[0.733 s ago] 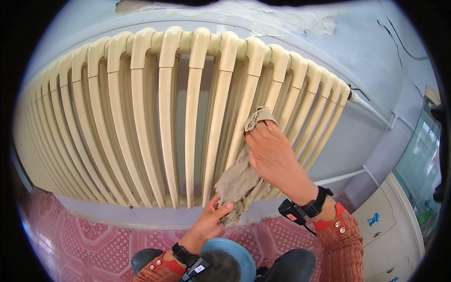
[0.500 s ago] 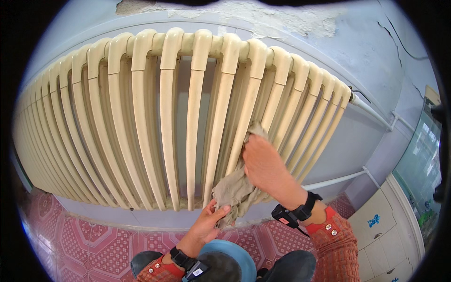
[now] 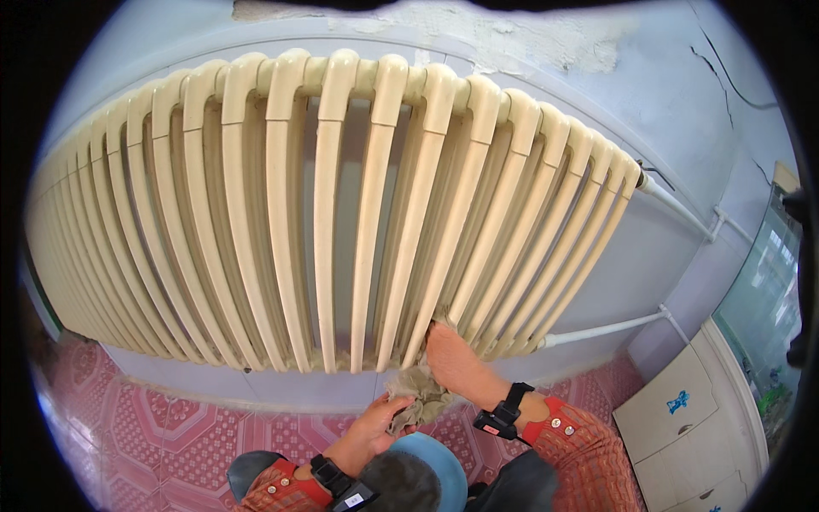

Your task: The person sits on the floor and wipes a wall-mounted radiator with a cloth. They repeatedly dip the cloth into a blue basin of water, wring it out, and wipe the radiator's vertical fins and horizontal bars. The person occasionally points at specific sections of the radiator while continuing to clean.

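Note:
A cream column radiator [image 3: 328, 205] stands along the wall in front of me. My right hand [image 3: 459, 363] is low at its front, right of centre, closed on a grey-beige rag [image 3: 420, 399]. A bit of the rag shows above this hand, between two columns; the fingertips are hidden there. The bunched rest of the rag hangs between my hands. My left hand [image 3: 375, 425], lower and to the left, grips the loose end between thumb and fingers. Just below it is a blue basin [image 3: 454, 469], with dark contents partly in view between my knees.
White pipes [image 3: 606, 330] run from the radiator's right end to the wall. At the right stands a pale cabinet [image 3: 674, 427] beside a glass tank [image 3: 746, 299]. Pink patterned tiles [image 3: 200, 439] cover the floor. Plaster peels on the wall [image 3: 546, 43].
My right hand has slid down the radiator columns with the rag, to near their lower ends. My left hand has dropped a little, and the rag is more bunched between the hands.

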`<state>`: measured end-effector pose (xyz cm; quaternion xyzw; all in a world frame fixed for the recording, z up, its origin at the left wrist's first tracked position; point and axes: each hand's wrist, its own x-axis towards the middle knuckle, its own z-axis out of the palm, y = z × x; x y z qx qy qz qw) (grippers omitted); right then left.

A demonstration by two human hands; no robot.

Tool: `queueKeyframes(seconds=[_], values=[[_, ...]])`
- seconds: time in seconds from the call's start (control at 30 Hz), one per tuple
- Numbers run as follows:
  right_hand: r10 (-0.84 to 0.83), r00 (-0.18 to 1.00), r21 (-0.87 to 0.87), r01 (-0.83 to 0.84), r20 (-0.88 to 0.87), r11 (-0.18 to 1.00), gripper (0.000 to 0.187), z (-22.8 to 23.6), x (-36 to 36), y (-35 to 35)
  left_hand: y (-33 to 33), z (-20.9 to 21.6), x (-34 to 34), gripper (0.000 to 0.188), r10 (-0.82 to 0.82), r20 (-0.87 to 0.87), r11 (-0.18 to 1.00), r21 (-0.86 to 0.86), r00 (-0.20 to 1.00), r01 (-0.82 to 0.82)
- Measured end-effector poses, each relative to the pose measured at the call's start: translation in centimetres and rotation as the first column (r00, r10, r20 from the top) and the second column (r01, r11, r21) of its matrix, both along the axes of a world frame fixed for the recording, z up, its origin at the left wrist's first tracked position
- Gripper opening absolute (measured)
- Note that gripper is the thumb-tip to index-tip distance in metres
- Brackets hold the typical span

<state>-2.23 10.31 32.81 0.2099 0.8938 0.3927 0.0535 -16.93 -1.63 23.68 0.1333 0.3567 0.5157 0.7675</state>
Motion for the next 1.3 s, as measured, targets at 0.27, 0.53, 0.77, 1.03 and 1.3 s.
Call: queueKeyframes(seconds=[0.27,0.53,0.77,1.03,1.3], values=[[0.176,0.966,0.164,-0.146,-0.187,0.976,0.021,10.7,0.7,0.8,-0.9,3.4,-0.4,0.035,-0.036,0.069,0.984,0.178,0.997,0.023],[0.245,0.922,0.455,-0.088,-0.301,0.886,0.018,26.1,-0.3,0.4,0.9,13.8,-1.5,0.041,-0.019,0.168,0.729,0.677,0.986,-0.101],[0.164,0.924,0.395,-0.016,-0.345,0.919,0.018,24.8,-1.7,1.0,0.9,12.9,-1.1,0.043,-0.007,0.227,0.754,0.641,0.974,-0.144],[-0.083,0.989,0.164,0.103,-0.126,0.981,0.016,20.4,-0.9,-0.9,-0.3,7.8,-2.7,0.035,-0.01,0.116,0.84,0.54,0.993,-0.055],[0.156,0.986,0.036,-0.154,-0.056,0.987,0.014,10.5,1.1,-1.5,-1.6,1.4,-1.2,0.033,-0.111,0.158,0.994,0.018,0.981,0.11]])
